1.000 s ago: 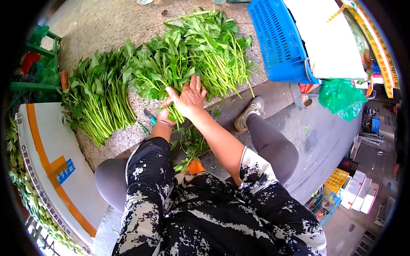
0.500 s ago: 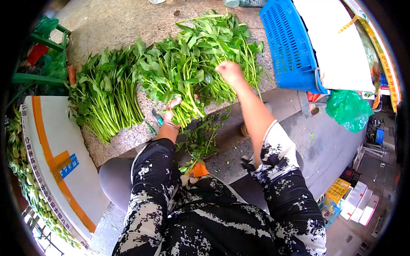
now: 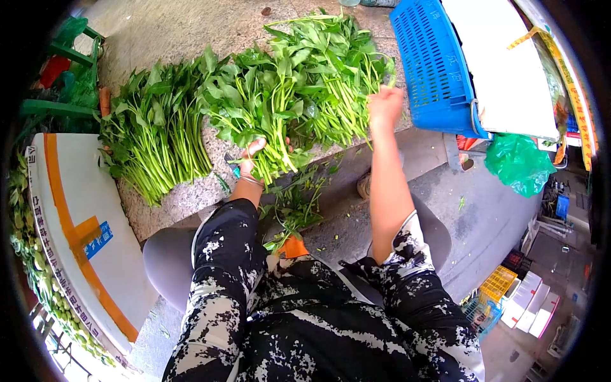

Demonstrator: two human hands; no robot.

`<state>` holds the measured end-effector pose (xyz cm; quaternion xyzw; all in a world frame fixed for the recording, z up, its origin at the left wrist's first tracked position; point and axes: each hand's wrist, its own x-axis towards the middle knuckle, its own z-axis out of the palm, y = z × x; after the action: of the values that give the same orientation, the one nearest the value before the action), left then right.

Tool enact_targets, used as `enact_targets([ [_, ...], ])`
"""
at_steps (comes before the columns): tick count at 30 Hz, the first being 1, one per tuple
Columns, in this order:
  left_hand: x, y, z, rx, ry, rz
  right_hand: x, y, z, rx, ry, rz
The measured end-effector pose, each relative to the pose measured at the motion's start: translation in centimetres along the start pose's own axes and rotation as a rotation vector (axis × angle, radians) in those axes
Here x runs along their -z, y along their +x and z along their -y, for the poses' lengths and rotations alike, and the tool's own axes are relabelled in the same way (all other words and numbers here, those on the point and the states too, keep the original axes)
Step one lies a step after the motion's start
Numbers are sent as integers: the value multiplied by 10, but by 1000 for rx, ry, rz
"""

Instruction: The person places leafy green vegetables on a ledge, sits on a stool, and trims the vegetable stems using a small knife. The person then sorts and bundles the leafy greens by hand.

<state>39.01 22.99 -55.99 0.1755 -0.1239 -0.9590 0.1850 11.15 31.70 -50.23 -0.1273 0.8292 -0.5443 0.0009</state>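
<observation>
My left hand [image 3: 252, 156] is wrapped round the stem ends of a bunch of water spinach [image 3: 270, 127], its leaves pointing away from me. A small dark object with a teal part [image 3: 236, 171] shows beside that hand; its kind is unclear. At the right edge of the leafy pile [image 3: 337, 83], my right hand [image 3: 386, 108] is closed, with a green stalk [image 3: 391, 79] showing above its fingers. Another bunch of water spinach [image 3: 168, 127] lies on the left of the stone slab [image 3: 219, 149], stems toward me.
A blue basket [image 3: 433, 70] stands right of the slab, with a white board [image 3: 503, 70] against it. Green plastic bag [image 3: 520, 164] hangs below. At left is a white foam box [image 3: 95, 235] with orange tape. Leaf scraps [image 3: 296, 207] lie below the slab's edge.
My right hand has moved right, from above the middle of the pile to its right edge, where a stalk shows at its fingers. My left hand keeps its hold on the bunch.
</observation>
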Motion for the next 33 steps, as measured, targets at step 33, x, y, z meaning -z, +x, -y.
enact_targets([
  [33, -47, 15, -19, 56, -109, -7, -53, -129, 6, -333, 538, 195],
])
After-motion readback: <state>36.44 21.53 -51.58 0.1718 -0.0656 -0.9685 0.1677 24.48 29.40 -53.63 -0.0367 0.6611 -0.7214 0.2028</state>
